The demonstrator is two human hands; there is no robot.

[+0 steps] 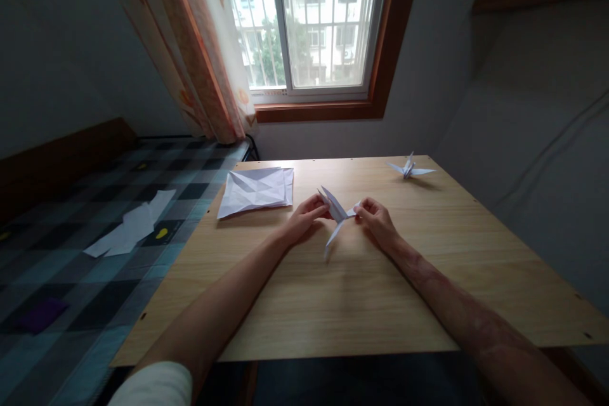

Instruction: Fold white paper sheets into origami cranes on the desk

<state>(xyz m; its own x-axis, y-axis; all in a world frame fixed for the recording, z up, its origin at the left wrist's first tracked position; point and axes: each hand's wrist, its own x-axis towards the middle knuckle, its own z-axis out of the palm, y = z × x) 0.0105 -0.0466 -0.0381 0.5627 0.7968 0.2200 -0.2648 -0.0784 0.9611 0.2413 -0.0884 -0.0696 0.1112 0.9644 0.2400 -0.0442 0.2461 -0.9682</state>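
Note:
Between my two hands is a white folded paper crane (337,214), held just above the wooden table (380,304). My left hand (311,212) pinches it on its left side, close to an upright pointed flap. With thumb and fingertips, my right hand (375,214) grips the narrow point on its right side. One wing slants down toward me. A second paper crane (409,169) stands with spread wings at the table's far right. Creased white paper sheets (257,189) lie stacked at the far left of the table.
Left of the table is a bed (109,292) with a checked cover. White paper pieces (136,227) and a purple item (42,315) lie on it. A curtain (200,44) hangs beside the barred window (323,19) behind the table.

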